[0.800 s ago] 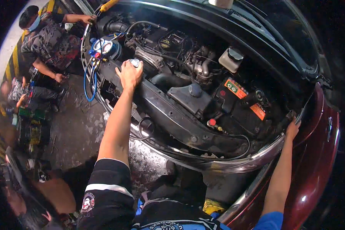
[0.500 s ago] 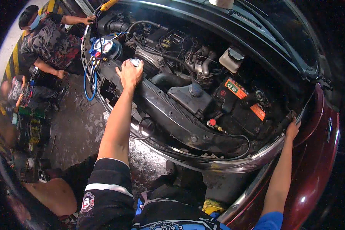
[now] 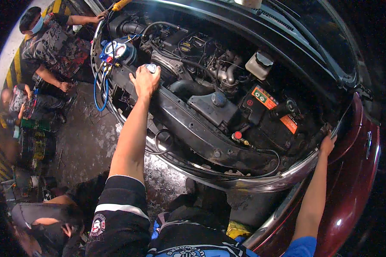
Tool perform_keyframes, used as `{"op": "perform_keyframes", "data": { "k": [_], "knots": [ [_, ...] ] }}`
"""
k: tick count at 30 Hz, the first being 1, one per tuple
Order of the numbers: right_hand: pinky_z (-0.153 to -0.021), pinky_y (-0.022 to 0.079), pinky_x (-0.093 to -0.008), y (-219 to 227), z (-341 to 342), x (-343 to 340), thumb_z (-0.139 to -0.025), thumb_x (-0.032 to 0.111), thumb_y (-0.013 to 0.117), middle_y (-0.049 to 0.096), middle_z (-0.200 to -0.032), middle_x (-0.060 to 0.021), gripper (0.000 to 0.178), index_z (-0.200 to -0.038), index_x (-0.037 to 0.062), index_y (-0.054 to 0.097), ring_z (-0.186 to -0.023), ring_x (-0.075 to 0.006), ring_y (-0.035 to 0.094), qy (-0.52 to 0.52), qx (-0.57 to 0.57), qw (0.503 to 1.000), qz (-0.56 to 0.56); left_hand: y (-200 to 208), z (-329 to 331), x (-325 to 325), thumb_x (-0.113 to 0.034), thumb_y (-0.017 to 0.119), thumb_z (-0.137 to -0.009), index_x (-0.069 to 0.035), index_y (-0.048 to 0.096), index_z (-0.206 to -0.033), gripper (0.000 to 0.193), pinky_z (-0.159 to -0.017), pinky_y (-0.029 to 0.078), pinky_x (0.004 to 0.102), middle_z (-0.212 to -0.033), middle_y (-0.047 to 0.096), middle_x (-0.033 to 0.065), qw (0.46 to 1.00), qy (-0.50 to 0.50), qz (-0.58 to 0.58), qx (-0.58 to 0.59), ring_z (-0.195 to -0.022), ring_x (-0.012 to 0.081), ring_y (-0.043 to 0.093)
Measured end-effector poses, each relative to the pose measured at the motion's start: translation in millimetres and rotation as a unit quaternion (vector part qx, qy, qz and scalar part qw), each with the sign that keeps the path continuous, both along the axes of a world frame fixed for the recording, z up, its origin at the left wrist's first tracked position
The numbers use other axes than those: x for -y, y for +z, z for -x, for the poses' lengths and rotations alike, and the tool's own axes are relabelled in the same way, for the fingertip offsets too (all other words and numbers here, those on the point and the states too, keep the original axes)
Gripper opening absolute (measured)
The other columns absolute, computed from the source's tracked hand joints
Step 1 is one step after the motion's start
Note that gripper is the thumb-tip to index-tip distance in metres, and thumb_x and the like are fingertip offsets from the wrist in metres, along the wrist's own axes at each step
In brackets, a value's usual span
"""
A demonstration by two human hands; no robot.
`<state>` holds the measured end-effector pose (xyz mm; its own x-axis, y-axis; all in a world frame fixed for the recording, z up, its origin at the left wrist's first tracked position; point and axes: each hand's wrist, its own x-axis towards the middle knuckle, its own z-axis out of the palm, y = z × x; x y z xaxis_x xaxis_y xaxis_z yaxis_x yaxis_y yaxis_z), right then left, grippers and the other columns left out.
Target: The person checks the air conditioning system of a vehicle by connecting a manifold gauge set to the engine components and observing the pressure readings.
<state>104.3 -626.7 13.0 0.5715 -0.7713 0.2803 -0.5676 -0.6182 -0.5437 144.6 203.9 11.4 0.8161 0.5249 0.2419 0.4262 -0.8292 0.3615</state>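
My left hand (image 3: 146,83) reaches over the front of an open engine bay, its fingers closed round a small silvery, round-ended thing (image 3: 150,68). Most of that thing is hidden under the palm, by the black front crossmember (image 3: 188,130). At the right, my right hand (image 3: 327,144) grips the fender edge (image 3: 317,147) at the car's front corner, with some fingertips out of sight. Between my arms lie a black reservoir with a round cap (image 3: 218,99), a battery with an orange label (image 3: 266,99) and a red-capped hose fitting (image 3: 237,135).
A gauge manifold (image 3: 116,50) with blue hoses (image 3: 99,96) hangs at the car's left front. Beyond it a masked co-worker (image 3: 58,43) rests a hand on the car's edge. Another person (image 3: 51,220) is low at the left. Tyres (image 3: 37,144) stand on the dark floor.
Both of my hands stay where they were. The masked co-worker has shifted slightly left. At the lower left, the other person's body has changed position, and an arm now shows there.
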Motion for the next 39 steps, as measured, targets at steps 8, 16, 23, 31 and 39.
{"op": "perform_keyframes", "data": {
  "k": [8,16,23,31,39],
  "knots": [
    [-0.108,0.045,-0.0547,-0.9,-1.5,2.6,-0.098,0.060,0.055,0.064,-0.133,-0.0333,0.080,-0.159,0.0099,0.042,-0.125,-0.0515,0.060,-0.001,0.003,1.000,0.010,0.3,1.0,1.0,-0.061,0.057,-0.096,0.001,0.060,-0.138,0.074,-0.127,0.017,0.0595,-0.145,0.061,0.0161,1.000,-0.003,-0.010,-0.001,-0.145,0.0267,0.048],
    [-0.112,0.041,-0.0527,3.3,-0.8,-0.7,-0.099,0.068,0.048,0.058,-0.144,-0.0313,0.084,-0.163,0.0150,0.036,-0.134,-0.0502,0.054,-0.032,-0.057,0.998,-0.025,-2.7,-1.5,-3.0,-0.062,0.057,-0.095,0.001,0.059,-0.139,0.077,-0.127,0.017,0.0594,-0.145,0.061,0.0167,1.000,0.004,-0.007,-0.015,-0.145,0.0277,0.047],
    [-0.112,0.041,-0.0523,6.1,-0.5,-2.5,-0.099,0.067,0.048,0.058,-0.144,-0.0309,0.084,-0.163,0.0144,0.035,-0.134,-0.0496,0.054,-0.015,-0.046,0.999,-0.022,-3.3,0.1,-1.4,-0.061,0.058,-0.096,0.002,0.059,-0.138,0.076,-0.127,0.016,0.0596,-0.145,0.061,0.0176,1.000,-0.004,-0.013,0.013,-0.145,0.0285,0.047],
    [-0.112,0.040,-0.0514,6.9,-0.2,-4.7,-0.098,0.068,0.049,0.058,-0.144,-0.0309,0.086,-0.163,0.0144,0.035,-0.134,-0.0494,0.055,-0.025,-0.050,0.998,-0.037,-2.0,0.7,-0.2,-0.060,0.059,-0.095,0.001,0.061,-0.137,0.074,-0.127,0.016,0.0598,-0.144,0.061,0.0176,1.000,0.003,-0.009,0.008,-0.144,0.0293,0.048],
    [-0.113,0.040,-0.0507,11.2,3.0,-11.1,-0.097,0.068,0.050,0.057,-0.146,-0.0310,0.087,-0.163,0.0132,0.035,-0.135,-0.0487,0.053,-0.006,-0.025,0.999,-0.047,-2.5,0.5,-1.1,-0.061,0.059,-0.095,0.000,0.061,-0.137,0.074,-0.127,0.017,0.0599,-0.145,0.060,0.0168,1.000,-0.002,0.000,0.019,-0.144,0.0287,0.049]
  ]
}}
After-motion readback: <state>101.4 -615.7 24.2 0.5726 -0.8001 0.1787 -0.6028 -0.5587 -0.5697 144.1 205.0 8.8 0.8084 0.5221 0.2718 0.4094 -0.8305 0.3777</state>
